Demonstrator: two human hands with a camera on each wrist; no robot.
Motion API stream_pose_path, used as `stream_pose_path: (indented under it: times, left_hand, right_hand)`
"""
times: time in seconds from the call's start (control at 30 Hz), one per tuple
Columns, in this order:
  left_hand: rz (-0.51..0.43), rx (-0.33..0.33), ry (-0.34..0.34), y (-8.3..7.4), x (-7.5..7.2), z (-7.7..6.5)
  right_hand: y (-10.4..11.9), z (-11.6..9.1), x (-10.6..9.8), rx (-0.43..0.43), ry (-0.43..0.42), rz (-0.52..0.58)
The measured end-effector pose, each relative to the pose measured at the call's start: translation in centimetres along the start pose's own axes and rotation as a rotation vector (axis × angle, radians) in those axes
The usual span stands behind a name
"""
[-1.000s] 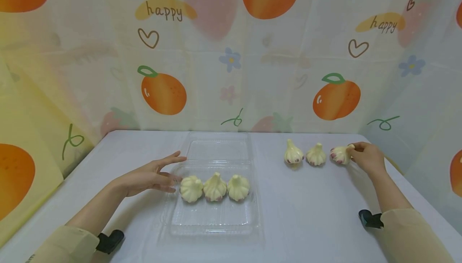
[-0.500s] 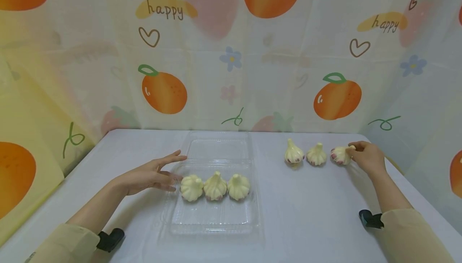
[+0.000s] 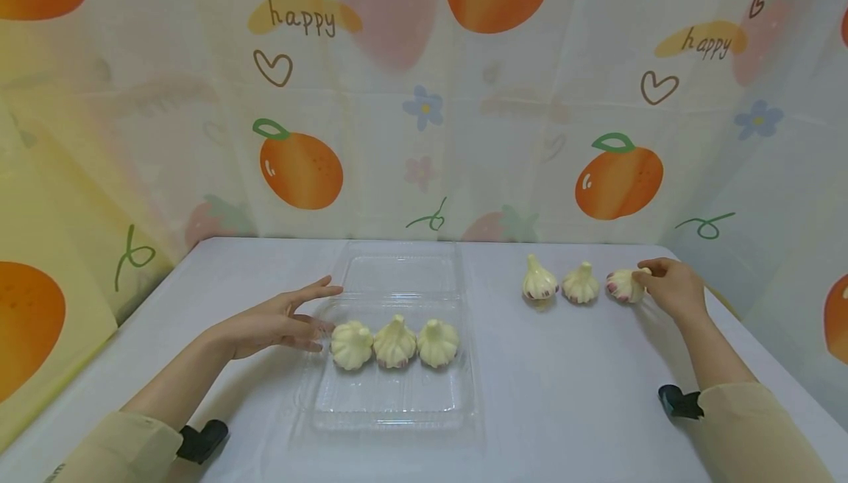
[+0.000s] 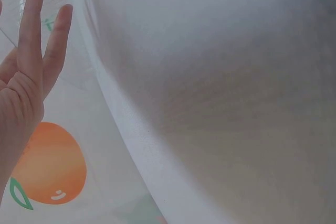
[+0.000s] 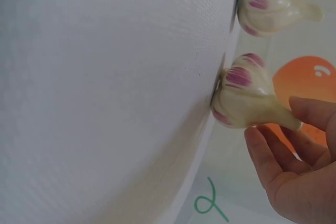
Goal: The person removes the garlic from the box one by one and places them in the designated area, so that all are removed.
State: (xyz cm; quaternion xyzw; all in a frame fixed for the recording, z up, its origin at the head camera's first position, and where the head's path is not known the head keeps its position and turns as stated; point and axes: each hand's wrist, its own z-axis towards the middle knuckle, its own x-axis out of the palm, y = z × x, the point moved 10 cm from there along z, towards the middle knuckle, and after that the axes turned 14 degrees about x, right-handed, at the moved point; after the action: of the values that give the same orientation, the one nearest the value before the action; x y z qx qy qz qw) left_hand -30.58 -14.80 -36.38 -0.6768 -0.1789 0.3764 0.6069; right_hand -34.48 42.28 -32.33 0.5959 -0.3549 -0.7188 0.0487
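My right hand (image 3: pixel 676 288) pinches the stem of the rightmost garlic bulb (image 3: pixel 623 286) in a row of three on the table's right side. In the right wrist view this purple-streaked garlic bulb (image 5: pixel 244 95) sits at the table surface, thumb on one side of its stem and fingers on the other. Two more bulbs, a middle one (image 3: pixel 581 284) and a left one (image 3: pixel 539 279), stand beside it. My left hand (image 3: pixel 274 327) has its fingers spread at the left edge of a clear plastic clamshell box (image 3: pixel 384 409). Inside lie three garlic bulbs (image 3: pixel 395 343) side by side.
The box's lid (image 3: pixel 400 273) lies folded back toward the rear edge. A white cloth covers the table (image 3: pixel 563 409). Behind it hangs a fruit-printed curtain (image 3: pixel 490 137). Each wrist wears a black strap mount (image 3: pixel 681 402).
My right fingers have shifted slightly around the stem of the rightmost garlic bulb. The left hand, the box and the other bulbs stay as they were.
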Motion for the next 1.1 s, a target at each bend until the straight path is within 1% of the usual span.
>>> stream_pose_path:
  times: [0.23,0.4,0.57,0.83,1.1]
  left_hand:
    - [-0.002,0.005,0.001,-0.28,0.01,-0.13]
    - [-0.007,0.008,0.005,-0.48,0.14,-0.18]
    - [-0.003,0.005,0.003,-0.45,0.15,-0.17]
    - [-0.01,0.017,0.005,-0.49,0.14,-0.17]
    - [-0.005,0.01,0.007,-0.2,0.11,-0.1]
  right_hand:
    - [-0.08,0.06,0.14,0.022,0.014,-0.003]
    - [0.07,0.01,0.14,0.008,0.007,-0.006]
    - [0.23,-0.12,0.05,-0.012,-0.003,-0.006]
    - [0.15,-0.2,0.2,0.016,0.014,0.006]
    - [0.35,-0.24,0.31,0.014,0.022,0.011]
